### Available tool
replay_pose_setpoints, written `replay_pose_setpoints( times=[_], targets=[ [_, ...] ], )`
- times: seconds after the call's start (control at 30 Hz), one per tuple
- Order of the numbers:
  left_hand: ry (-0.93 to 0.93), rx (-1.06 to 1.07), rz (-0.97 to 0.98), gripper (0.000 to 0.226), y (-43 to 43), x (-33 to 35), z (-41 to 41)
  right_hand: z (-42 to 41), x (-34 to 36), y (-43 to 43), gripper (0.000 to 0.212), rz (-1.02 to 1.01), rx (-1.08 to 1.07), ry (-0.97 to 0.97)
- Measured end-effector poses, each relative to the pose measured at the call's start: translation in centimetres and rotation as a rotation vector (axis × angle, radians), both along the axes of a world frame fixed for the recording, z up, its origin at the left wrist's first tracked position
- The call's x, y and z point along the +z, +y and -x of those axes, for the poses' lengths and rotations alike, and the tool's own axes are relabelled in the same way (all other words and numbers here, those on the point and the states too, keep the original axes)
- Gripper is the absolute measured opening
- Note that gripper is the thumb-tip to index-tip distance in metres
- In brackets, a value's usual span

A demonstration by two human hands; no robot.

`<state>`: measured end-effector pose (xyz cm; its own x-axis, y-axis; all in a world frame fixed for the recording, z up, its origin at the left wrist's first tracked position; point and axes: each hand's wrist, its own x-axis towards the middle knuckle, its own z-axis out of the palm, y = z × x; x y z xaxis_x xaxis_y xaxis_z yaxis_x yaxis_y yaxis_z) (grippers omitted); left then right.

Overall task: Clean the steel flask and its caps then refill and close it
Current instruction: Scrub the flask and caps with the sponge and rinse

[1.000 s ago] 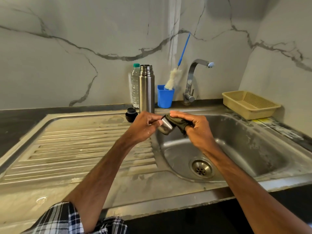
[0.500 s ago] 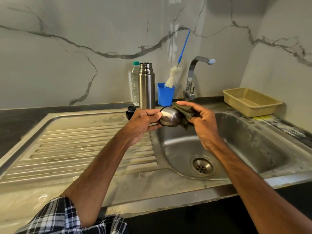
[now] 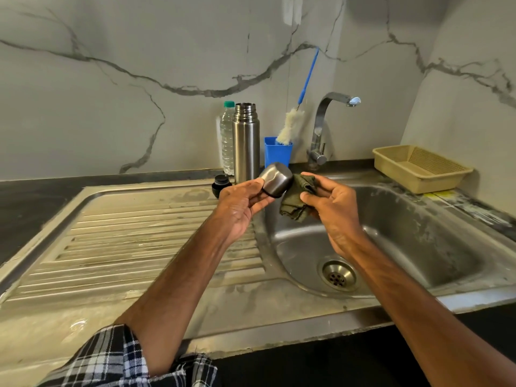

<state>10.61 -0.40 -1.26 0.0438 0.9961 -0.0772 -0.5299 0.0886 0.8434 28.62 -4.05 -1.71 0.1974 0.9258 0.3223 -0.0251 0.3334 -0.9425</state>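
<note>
Pinching the steel cap (image 3: 276,178), left hand (image 3: 240,205) faces right hand (image 3: 333,212), whose fingers (image 3: 306,196) clutch an olive cloth (image 3: 291,210).

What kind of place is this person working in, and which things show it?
Most likely a home kitchen, at the washing-up spot. A steel sink with a ribbed drainboard is set into the counter, a tap stands behind it, and a bottle brush sits in a blue cup.

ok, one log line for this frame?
left hand holds steel cap | right hand holds cloth | flask upright, uncapped
</note>
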Motion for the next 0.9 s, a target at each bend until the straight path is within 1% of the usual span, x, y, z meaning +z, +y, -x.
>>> replay_pose_setpoints(
  times=[0.07,0.17,0.23,0.33,0.43,0.53,0.67,0.7,0.77,0.8,0.9],
  targets=[
    [0.003,-0.014,0.003,0.013,-0.4,0.1,-0.5,0.2,0.1,0.3,0.046,0.003,-0.048,-0.011],
    [0.078,-0.054,0.005,0.008,-1.4,-0.2,-2.1,0.4,-0.2,0.9,0.045,0.07,-0.105,-0.023],
    [0.099,-0.001,0.008,0.007,-1.4,-0.2,-2.7,0.5,-0.6,0.7,0.042,0.097,-0.094,-0.003],
    [0.043,0.068,0.031,0.013,-0.9,0.0,-2.6,0.5,-0.6,0.2,0.04,0.058,-0.108,0.047],
    [0.02,0.02,0.06,0.022,-1.3,-0.2,-3.0,0.5,-0.5,0.8,0.044,0.08,-0.142,0.044],
    [0.017,-0.014,0.082,0.02,-1.8,-0.4,-3.5,0.5,-0.7,0.8,0.046,0.143,-0.127,0.059],
    [-0.038,0.07,0.088,0.03,-1.3,-0.3,-3.2,0.1,-0.8,0.6,0.047,0.133,-0.138,0.111],
    [-0.036,0.069,0.093,0.028,-1.3,-0.4,-3.3,0.2,-0.8,0.7,0.045,0.131,-0.142,0.108],
    [0.018,0.051,0.074,0.01,-1.8,-0.7,-4.0,0.4,-0.9,0.6,0.043,0.141,-0.142,0.087],
    [0.057,0.062,0.047,0.006,-1.9,-0.9,-4.2,0.6,-1.0,0.5,0.043,0.147,-0.135,0.078],
    [0.188,0.161,-0.05,0.012,-1.3,-1.4,-4.3,1.0,-0.9,0.1,0.041,0.108,-0.099,0.097]
  ],
)
